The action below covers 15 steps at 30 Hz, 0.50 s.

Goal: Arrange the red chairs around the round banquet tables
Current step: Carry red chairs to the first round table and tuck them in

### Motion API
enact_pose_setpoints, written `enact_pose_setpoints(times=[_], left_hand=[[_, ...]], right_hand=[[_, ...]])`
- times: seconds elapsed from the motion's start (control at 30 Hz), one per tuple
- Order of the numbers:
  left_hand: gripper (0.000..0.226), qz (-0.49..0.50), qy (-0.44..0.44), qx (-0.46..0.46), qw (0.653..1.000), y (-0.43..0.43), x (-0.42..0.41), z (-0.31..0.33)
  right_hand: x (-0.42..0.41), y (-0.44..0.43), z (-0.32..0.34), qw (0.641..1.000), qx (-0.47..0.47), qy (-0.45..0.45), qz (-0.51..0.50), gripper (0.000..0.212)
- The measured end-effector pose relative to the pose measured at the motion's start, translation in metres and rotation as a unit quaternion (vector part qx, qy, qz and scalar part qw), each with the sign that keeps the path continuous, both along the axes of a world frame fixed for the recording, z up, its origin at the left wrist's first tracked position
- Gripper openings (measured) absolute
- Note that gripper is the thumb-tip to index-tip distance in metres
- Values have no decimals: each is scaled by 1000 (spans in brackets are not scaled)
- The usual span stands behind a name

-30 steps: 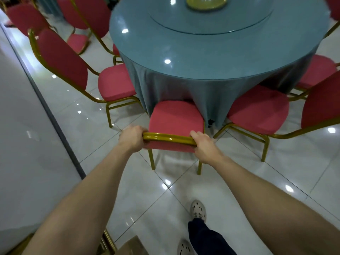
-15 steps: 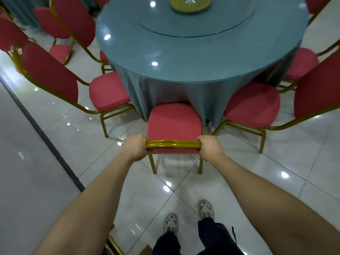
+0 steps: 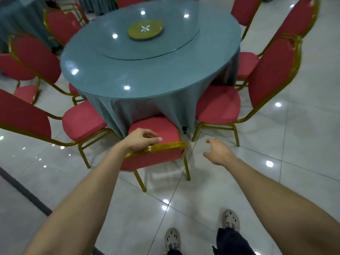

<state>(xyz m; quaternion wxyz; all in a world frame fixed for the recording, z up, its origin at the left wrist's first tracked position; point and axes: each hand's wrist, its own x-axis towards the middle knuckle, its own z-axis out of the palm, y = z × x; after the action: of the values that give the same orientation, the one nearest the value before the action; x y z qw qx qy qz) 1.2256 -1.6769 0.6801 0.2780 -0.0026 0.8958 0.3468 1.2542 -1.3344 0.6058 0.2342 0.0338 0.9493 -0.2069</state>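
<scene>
Glossy white floor tiles [image 3: 303,144] surround the round counter [image 3: 147,74], ringed by red chairs. Left hand [image 3: 140,141] rests loosely on the nearest chair [image 3: 156,142], tucked under the cloth; right hand [image 3: 217,153] hangs open, empty. This counter looks nearly finished.

Chair nearest [image 3: 156,131]: red seat and back, gold metal frame and legs. Neighbouring chairs left [image 3: 82,120] and right [image 3: 219,105]: same red upholstery, same gold frames. Round table [image 3: 147,70]: blue-grey cloth, plain, no pattern, glossy top with white light spots. Centre disc [image 3: 145,30]: yellow-green, small white star mark in middle. Floor [image 3: 276,181]: pale grey-white glossy tiles, thin dark grout lines. Shoes [image 3: 172,238]: beige with dark holes. Trousers [image 3: 230,242]: dark navy.
</scene>
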Motion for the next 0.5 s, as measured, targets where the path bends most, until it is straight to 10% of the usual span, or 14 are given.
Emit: enact_pose_setpoints(times=[0.13, 0.5], left_hand=[[30, -12, 80, -34, 996, 98, -44, 10], [25, -43, 64, -38, 996, 399, -135, -18]], right_hand=[[-20, 95, 11, 999, -2, 23, -30, 69], [-99, 408, 28, 996, -12, 72, -56, 64]])
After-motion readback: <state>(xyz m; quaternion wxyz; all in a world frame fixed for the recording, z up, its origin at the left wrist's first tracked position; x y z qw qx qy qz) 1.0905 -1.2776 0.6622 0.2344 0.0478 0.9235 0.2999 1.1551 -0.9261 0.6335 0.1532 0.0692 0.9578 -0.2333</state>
